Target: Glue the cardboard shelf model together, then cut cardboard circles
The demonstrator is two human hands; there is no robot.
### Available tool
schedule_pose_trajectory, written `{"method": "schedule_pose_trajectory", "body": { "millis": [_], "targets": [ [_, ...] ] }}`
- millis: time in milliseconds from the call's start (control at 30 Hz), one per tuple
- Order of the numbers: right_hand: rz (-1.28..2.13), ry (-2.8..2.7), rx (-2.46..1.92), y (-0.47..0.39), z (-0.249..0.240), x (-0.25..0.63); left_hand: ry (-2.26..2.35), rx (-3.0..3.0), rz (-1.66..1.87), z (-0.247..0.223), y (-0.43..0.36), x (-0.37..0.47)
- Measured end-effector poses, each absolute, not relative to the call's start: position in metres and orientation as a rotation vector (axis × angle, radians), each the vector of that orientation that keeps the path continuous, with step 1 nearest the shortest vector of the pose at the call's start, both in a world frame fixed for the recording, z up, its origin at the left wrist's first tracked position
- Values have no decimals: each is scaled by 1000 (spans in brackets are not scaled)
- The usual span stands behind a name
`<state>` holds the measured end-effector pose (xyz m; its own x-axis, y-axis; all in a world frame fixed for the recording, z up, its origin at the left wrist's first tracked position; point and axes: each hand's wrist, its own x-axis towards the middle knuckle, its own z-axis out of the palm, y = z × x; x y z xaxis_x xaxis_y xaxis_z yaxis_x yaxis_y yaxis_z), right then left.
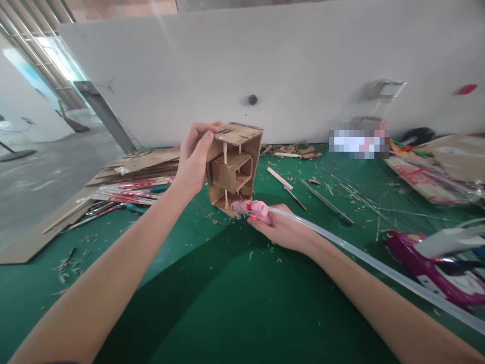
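My left hand (195,156) grips the upper left side of a cardboard box frame (238,135) and holds it upright and tilted over the green table. Inside the frame sits a smaller cardboard box (223,174), with thin wooden sticks (226,152) above and below it. My right hand (282,226) is closed around a pink hot glue gun (259,207), whose nozzle points at the frame's lower inner corner. A long clear glue stick (341,241) runs out of the gun's back toward the lower right. Whether the nozzle touches the cardboard I cannot tell.
Cardboard sheets (140,164) and packaged sticks lie at the left. Wood scraps (299,150), a wooden-handled tool (280,179) and a metal strip (328,202) lie beyond my right hand. A purple power strip (417,258) with a white plug stands at the right. A white wall closes off the back.
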<state>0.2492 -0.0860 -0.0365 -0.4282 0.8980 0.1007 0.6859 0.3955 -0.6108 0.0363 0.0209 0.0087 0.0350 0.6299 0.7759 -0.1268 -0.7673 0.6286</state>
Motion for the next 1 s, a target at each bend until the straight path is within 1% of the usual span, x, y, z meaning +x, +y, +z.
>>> {"method": "schedule_pose_trajectory", "body": {
  "millis": [267, 467, 800, 1000],
  "targets": [
    [667, -2239, -1357, -82, -43, 249, 430, 1823, 1834, 4, 18, 43],
    [623, -2257, -1286, -82, -46, 248, 350, 1846, 1797, 3, 15, 44],
    [667, -2227, -1308, -83, -42, 247, 316, 1796, 1742, 6, 18, 50],
    [670, -2212, -1348, -84, -40, 247, 374, 1760, 1728, 8, 16, 50]
  ]
}}
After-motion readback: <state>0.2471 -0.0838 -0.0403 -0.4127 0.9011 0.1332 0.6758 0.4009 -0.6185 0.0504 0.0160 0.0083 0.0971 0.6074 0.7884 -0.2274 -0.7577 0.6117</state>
